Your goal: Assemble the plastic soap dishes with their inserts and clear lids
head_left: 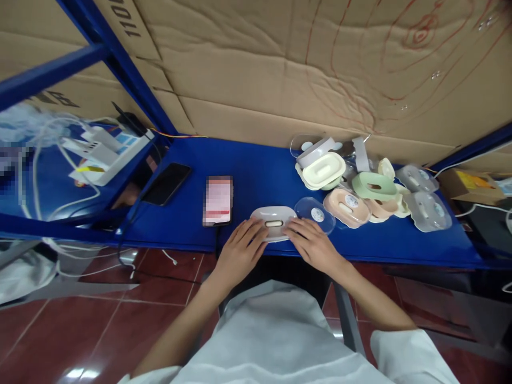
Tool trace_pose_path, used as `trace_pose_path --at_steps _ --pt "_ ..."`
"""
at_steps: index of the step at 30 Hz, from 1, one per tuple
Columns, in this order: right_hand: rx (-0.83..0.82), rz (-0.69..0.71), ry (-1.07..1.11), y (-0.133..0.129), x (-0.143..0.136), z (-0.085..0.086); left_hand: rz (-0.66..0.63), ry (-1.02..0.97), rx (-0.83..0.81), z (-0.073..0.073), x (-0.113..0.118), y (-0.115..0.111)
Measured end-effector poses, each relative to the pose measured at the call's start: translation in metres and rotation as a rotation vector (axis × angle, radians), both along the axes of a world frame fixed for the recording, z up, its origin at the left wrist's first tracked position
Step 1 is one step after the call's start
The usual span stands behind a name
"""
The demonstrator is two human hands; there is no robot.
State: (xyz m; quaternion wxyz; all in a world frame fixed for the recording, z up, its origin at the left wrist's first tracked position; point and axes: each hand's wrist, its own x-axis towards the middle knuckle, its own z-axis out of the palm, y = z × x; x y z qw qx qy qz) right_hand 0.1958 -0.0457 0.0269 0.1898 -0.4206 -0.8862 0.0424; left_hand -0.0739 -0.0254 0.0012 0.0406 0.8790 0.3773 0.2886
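Observation:
A pale oval plastic piece with a slot in its middle (274,212) lies at the front edge of the blue table, between both hands. My left hand (244,245) rests its fingers on the left end of the piece, and my right hand (312,241) has its fingertips on the right end. Both hands are palm down, thumbs near the front rim. Just right of the piece sits a clear round plastic cover with a sticker (323,224), close to my right fingers.
A pile of cream, green, peach and grey plastic cases (375,186) covers the right side of the blue table (256,165). A lit phone (218,200) and a dark phone (168,183) lie to the left. Cables and a power strip (120,160) are farther left. Cardboard stands behind.

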Motion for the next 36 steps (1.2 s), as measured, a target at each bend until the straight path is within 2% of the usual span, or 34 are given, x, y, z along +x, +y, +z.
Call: trace_pose_path --at_steps 3,5,8,10,13,15,19,21,27,32,36 --pt "0.017 -0.026 -0.03 -0.005 0.005 -0.011 -0.012 -0.035 -0.05 -0.002 0.002 -0.003" --pt "0.041 -0.151 -0.013 -0.008 0.016 -0.016 -0.006 -0.062 -0.093 -0.001 0.001 -0.007" --pt "0.054 -0.41 0.042 -0.012 0.036 -0.022 0.028 -0.12 -0.142 0.002 -0.002 -0.013" --pt "0.038 -0.476 0.113 -0.015 0.045 -0.022 0.038 -0.163 -0.189 0.003 -0.002 -0.015" --pt "-0.005 -0.432 0.303 -0.019 0.046 -0.015 0.006 -0.195 -0.293 0.005 0.0 -0.015" --pt "-0.058 -0.325 0.358 -0.02 0.038 -0.006 0.001 -0.215 -0.361 0.006 0.003 -0.012" --pt "-0.104 -0.019 0.191 -0.018 0.017 0.003 0.01 -0.237 -0.424 0.005 0.008 -0.004" --pt "-0.066 0.054 0.102 -0.016 0.01 0.001 -0.014 -0.209 -0.431 0.004 0.008 0.0" --pt "0.05 0.068 -0.021 -0.01 0.009 -0.01 -0.01 -0.164 -0.468 0.002 0.003 0.005" --pt "0.018 0.098 0.003 -0.009 0.009 0.0 0.002 -0.178 -0.484 0.003 0.003 0.006" --pt "0.036 0.071 -0.051 -0.008 0.004 0.003 0.015 -0.19 -0.5 0.003 0.003 0.01"
